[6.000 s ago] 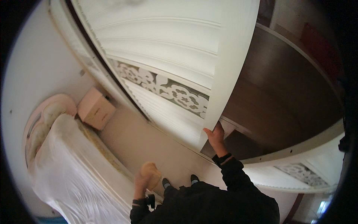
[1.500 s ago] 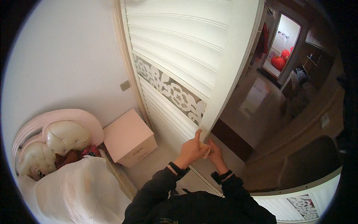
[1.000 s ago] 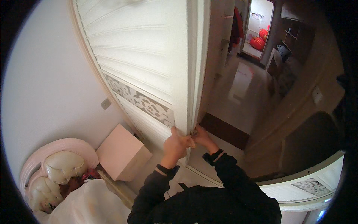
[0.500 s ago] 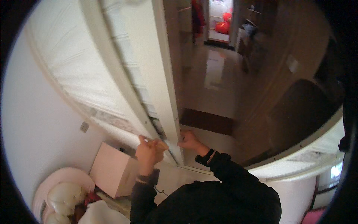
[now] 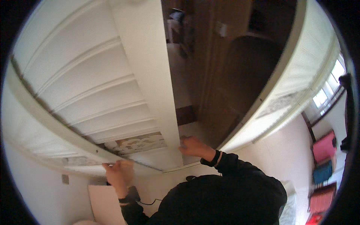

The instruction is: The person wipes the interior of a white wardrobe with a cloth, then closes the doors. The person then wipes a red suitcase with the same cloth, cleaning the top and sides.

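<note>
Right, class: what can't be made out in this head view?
Head view: tan item in the left hand, too blurred to identify.
Head view: pink box, cut off by the bottom edge.
Head view: rounded shape at upper right, too dark to identify.

The door panel (image 5: 146,67) is creamy white — its band (image 5: 144,144) scroll-patterned — the jacket (image 5: 225,197) black, the box (image 5: 103,204) pale pink.

we saw a white slatted, floral-banded door (image 5: 112,77) standing partly open, and a blurred tan cloth (image 5: 128,169) at our left hand (image 5: 116,176).
</note>
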### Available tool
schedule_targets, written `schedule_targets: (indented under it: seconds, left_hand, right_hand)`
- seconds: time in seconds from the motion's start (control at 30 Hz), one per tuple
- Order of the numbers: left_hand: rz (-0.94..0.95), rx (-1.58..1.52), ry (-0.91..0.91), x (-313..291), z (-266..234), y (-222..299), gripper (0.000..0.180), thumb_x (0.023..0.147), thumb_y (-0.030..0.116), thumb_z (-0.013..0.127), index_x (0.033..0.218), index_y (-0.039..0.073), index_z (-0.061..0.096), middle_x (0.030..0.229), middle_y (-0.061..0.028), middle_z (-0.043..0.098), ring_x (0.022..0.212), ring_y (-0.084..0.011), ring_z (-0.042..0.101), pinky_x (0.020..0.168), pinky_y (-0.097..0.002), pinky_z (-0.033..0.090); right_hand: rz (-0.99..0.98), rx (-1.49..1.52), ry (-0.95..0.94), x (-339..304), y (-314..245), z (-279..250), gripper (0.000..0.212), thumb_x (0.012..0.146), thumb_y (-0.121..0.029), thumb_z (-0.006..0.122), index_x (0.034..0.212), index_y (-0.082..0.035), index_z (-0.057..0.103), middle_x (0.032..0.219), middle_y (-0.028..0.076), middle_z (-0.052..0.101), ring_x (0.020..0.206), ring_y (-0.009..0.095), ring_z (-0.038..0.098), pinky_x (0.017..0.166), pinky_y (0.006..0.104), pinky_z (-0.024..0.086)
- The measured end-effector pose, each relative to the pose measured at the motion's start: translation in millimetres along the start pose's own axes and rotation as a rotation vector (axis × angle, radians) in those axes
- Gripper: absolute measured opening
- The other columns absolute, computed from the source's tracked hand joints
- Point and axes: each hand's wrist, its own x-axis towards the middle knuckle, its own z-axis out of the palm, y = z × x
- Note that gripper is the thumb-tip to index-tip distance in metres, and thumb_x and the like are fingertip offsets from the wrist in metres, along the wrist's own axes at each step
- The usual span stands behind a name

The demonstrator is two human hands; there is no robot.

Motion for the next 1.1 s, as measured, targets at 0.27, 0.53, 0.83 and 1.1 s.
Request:
schedule_targets:
  seconds: [0.27, 0.53, 0.83, 1.1]
  left_hand:
    - [-0.015, 0.03, 0.029, 8.5, 6.1, -13.9, 0.046, 0.092, 0.035, 0.065, 0.114, -0.003, 0.051, 0.092, -0.0245, 0.067, 0.082, -0.0411, 0.066, 0.068, -0.0459, 0.05]
    - [-0.013, -0.177, -0.019, 16.8, 13.1, -20.5, 0.038, 0.094, 0.033, 0.063, 0.108, 0.002, 0.045, 0.093, -0.0245, 0.066, 0.084, -0.044, 0.066, 0.071, -0.0469, 0.051]
    - [-0.015, -0.22, -0.021, 13.3, 8.1, -12.8, 0.041, 0.094, 0.032, 0.062, 0.113, 0.001, 0.043, 0.096, -0.026, 0.064, 0.086, -0.0441, 0.065, 0.071, -0.0456, 0.05]
    - [0.018, -0.177, -0.055, 23.5, 16.8, -33.4, 0.045, 0.094, 0.033, 0.062, 0.118, -0.002, 0.044, 0.103, -0.0268, 0.064, 0.091, -0.0436, 0.065, 0.074, -0.0442, 0.05]
  right_hand:
    - [-0.204, 0.064, -0.026, -56.8, -10.2, -34.4, 0.03, 0.094, -0.03, 0.057, 0.101, -0.004, 0.07, 0.097, 0.021, 0.069, 0.086, 0.043, 0.066, 0.082, 0.0507, 0.052]
    - [0.128, -0.323, 0.078, -62.2, 15.7, -34.8, 0.019, 0.091, -0.019, 0.055, 0.098, -0.01, 0.07, 0.086, 0.017, 0.069, 0.083, 0.037, 0.069, 0.076, 0.0661, 0.046]
    - [0.33, -0.329, 0.073, -82.8, 35.3, -56.8, 0.023, 0.09, -0.019, 0.055, 0.106, -0.018, 0.071, 0.093, 0.014, 0.07, 0.088, 0.034, 0.069, 0.081, 0.0681, 0.042]
    - [0.39, -0.362, 0.24, -104.0, 55.6, -66.6, 0.033, 0.089, -0.014, 0.055, 0.113, -0.025, 0.073, 0.096, 0.007, 0.072, 0.092, 0.03, 0.068, 0.08, 0.0636, 0.043]
